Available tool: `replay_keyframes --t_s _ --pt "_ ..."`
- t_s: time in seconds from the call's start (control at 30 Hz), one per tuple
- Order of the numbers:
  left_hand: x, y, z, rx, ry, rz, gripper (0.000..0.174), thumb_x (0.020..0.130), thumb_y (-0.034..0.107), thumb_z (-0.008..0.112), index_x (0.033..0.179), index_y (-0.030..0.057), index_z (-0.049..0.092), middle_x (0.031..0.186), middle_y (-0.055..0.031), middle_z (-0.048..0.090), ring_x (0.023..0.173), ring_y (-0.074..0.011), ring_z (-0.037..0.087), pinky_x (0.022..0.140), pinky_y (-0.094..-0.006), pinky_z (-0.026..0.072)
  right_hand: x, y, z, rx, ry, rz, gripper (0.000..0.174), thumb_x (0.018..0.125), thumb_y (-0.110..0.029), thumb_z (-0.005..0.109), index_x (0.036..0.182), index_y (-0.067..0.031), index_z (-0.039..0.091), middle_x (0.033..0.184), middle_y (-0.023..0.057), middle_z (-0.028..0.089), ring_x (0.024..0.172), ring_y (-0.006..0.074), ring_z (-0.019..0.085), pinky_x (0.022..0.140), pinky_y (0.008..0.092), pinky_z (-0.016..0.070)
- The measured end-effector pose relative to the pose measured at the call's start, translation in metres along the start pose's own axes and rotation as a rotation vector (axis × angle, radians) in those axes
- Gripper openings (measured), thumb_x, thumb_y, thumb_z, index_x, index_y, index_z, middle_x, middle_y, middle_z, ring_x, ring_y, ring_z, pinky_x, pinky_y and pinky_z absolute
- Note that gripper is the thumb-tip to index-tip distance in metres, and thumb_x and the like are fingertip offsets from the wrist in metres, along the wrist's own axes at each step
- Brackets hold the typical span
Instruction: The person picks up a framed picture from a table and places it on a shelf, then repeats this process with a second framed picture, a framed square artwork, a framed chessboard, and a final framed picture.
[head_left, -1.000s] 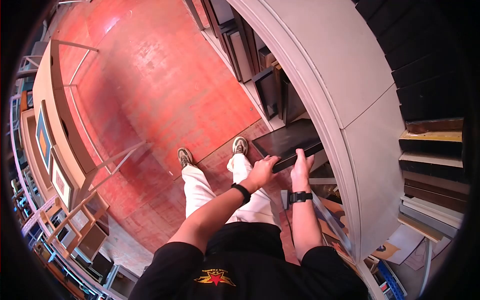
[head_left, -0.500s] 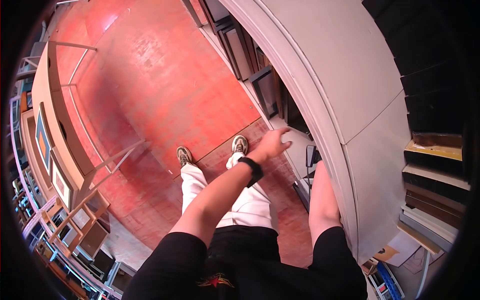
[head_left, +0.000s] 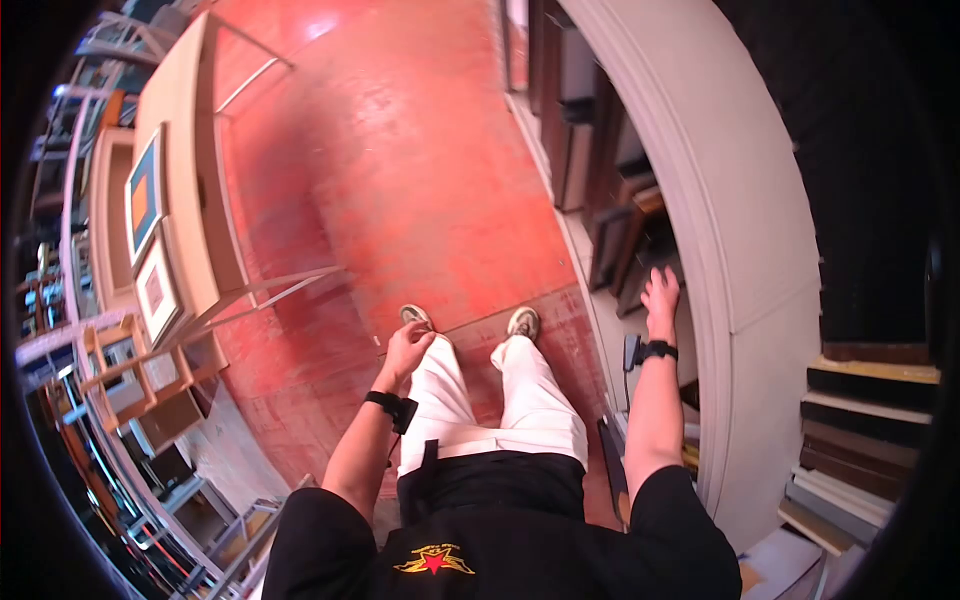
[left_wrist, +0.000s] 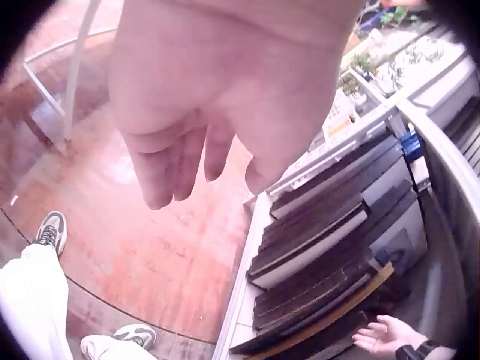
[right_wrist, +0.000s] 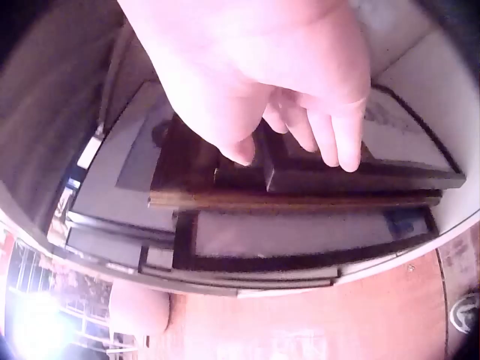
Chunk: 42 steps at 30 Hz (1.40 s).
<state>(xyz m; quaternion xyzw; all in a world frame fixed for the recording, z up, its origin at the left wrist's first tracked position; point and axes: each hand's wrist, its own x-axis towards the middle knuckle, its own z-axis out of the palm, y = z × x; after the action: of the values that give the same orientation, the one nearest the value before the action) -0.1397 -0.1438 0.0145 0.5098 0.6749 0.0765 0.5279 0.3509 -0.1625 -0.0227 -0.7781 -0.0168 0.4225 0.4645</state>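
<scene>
Glare on red floor (head_left: pixel 450 170), dark curved edges, blur

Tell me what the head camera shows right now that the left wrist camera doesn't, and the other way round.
Only the head view shows the black shirt with its red star, the band on the left wrist, and two framed pictures toward the left side.

Only the left wrist view shows a blurry patch of green, perhaps leaves, at upper right.

Both show the left hand, the right hand, white trousers, shoes, reddish floor and shelved frames.
</scene>
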Motion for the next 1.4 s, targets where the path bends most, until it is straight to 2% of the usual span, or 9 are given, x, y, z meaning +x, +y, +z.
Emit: replay_keyframes --t_s 0.1,0.17,0.23,0.37,0.53,0.7,0.9,1.37,1.4 --pt "-0.023 -0.016 -0.023 -0.113 0.099 -0.006 0.039 0.082 0.023 0.066 0.111 -0.0034 0.061 0.1 -0.0196 0.067 0.092 -0.0245 0.066 0.082 -0.0331 0.0515 -0.028 0.017 0.028 -0.073 -0.167 -0.001 0.061 0.089 -0.018 0.058 0.142 -0.0053 0.031 0.085 0.0019 0.056 0.061 0.0079 0.047 0.046 0.0212 0.0376" --pt "-0.028 -0.049 -0.031 -0.082 0.129 -0.014 0.041 0.082 0.026 0.065 0.11 -0.0035 0.061 0.102 -0.02 0.066 0.092 -0.0269 0.066 0.082 -0.0336 0.0512 -0.028 0.051 0.047 -0.232 -0.33 -0.046 0.052 0.086 -0.013 0.057 0.135 -0.0045 0.042 0.073 -0.0016 0.054 0.053 0.0074 0.045 0.044 0.0223 0.0376" --pt "-0.05 -0.042 -0.046 -0.066 0.158 -0.062 0.042 0.083 0.029 0.064 0.11 -0.0033 0.062 0.101 -0.02 0.066 0.094 -0.0284 0.066 0.082 -0.0343 0.0511 -0.024 0.11 0.064 -0.554 -0.395 -0.32 0.044 0.084 -0.013 0.058 0.126 -0.0025 0.051 0.07 -0.0002 0.055 0.052 0.0076 0.047 0.045 0.0232 0.0394" --pt "-0.084 -0.041 -0.089 -0.073 0.193 -0.102 0.043 0.082 0.028 0.064 0.113 -0.0023 0.06 0.107 -0.0195 0.065 0.102 -0.0275 0.063 0.088 -0.0337 0.0491 -0.135 0.088 0.118 -0.798 -0.688 -0.493 0.035 0.081 -0.015 0.062 0.111 0.0022 0.06 0.076 0.009 0.065 0.07 0.0165 0.061 0.065 0.0301 0.0503" --pt "-0.1 -0.07 -0.14 -0.156 0.289 -0.099 0.045 0.082 0.03 0.064 0.115 -0.0009 0.061 0.109 -0.019 0.065 0.103 -0.027 0.062 0.089 -0.0342 0.0487 -0.26 0.012 0.193 -1.117 -0.925 -0.457 0.036 0.08 -0.024 0.062 0.103 0.0038 0.064 0.095 0.02 0.067 0.091 0.0305 0.066 0.08 0.0362 0.0509" --pt "-0.103 -0.107 -0.194 -0.216 0.422 -0.089 0.046 0.081 0.033 0.064 0.115 0.0033 0.061 0.11 -0.0187 0.064 0.103 -0.0285 0.062 0.089 -0.0361 0.0488 -0.284 -0.006 0.259 -1.164 -0.953 -0.655 0.039 0.08 -0.024 0.063 0.11 0.0011 0.062 0.101 0.0212 0.066 0.096 0.032 0.064 0.084 0.0379 0.0506" --pt "-0.106 -0.133 -0.253 -0.166 0.461 -0.137 0.045 0.081 0.034 0.062 0.117 0.0052 0.061 0.112 -0.017 0.063 0.106 -0.0301 0.06 0.091 -0.0371 0.0474 -0.305 -0.044 0.309 -1.011 -0.807 -0.803 0.036 0.081 -0.022 0.063 0.108 0.0017 0.062 0.094 0.0202 0.067 0.088 0.0289 0.066 0.078 0.0356 0.0518" --pt "-0.059 -0.114 -0.304 -0.187 0.477 -0.079 0.047 0.081 0.036 0.062 0.117 0.0057 0.06 0.113 -0.0176 0.063 0.108 -0.0311 0.059 0.092 -0.0382 0.0465 -0.268 -0.068 0.293 -1.094 -0.622 -0.729 0.04 0.079 -0.023 0.064 0.108 0.0043 0.061 0.102 0.0226 0.065 0.099 0.0317 0.063 0.085 0.0361 0.0491" --pt "-0.055 -0.111 -0.303 -0.219 0.463 -0.093 0.047 0.081 0.036 0.062 0.117 0.006 0.06 0.114 -0.0179 0.063 0.109 -0.0314 0.058 0.093 -0.0386 0.0462 -0.254 -0.065 0.293 -1.104 -0.619 -0.785 0.04 0.079 -0.023 0.063 0.107 0.0053 0.062 0.098 0.0212 0.066 0.089 0.0282 0.066 0.077 0.0351 0.0513"
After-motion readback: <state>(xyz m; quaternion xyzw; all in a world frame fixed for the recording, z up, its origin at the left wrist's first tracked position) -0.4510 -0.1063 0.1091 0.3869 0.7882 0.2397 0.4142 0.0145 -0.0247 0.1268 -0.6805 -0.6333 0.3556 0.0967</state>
